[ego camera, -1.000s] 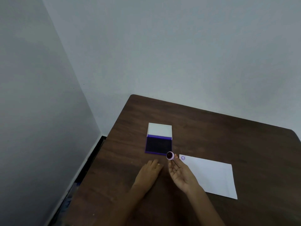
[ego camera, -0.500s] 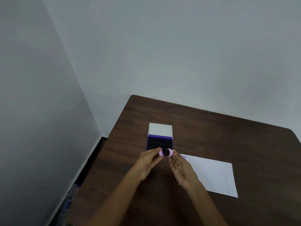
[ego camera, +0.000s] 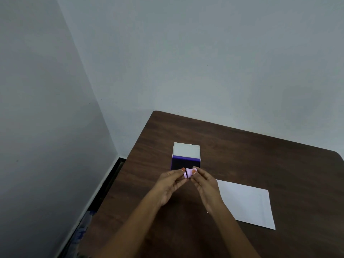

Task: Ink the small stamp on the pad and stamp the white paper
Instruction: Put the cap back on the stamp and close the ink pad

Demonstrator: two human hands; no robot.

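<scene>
A small pink round stamp [ego camera: 188, 173] is pinched between the fingertips of my left hand [ego camera: 172, 185] and my right hand [ego camera: 204, 185], held just above the near edge of the ink pad [ego camera: 184, 163]. The pad lies open on the brown table [ego camera: 260, 155], its dark purple ink face toward me and its white lid [ego camera: 186, 149] folded back behind. The white paper [ego camera: 245, 203] lies flat to the right of my right hand. My right hand covers the paper's near-left corner.
Grey walls meet in a corner behind and left of the table. The table's left edge runs diagonally close to my left forearm, with dark floor and some bluish stuff [ego camera: 81, 231] below.
My left hand rose from the table and came to the stamp. Both hands have closed together on it and shifted slightly toward the ink pad. The purple mark on the paper's corner is now hidden.
</scene>
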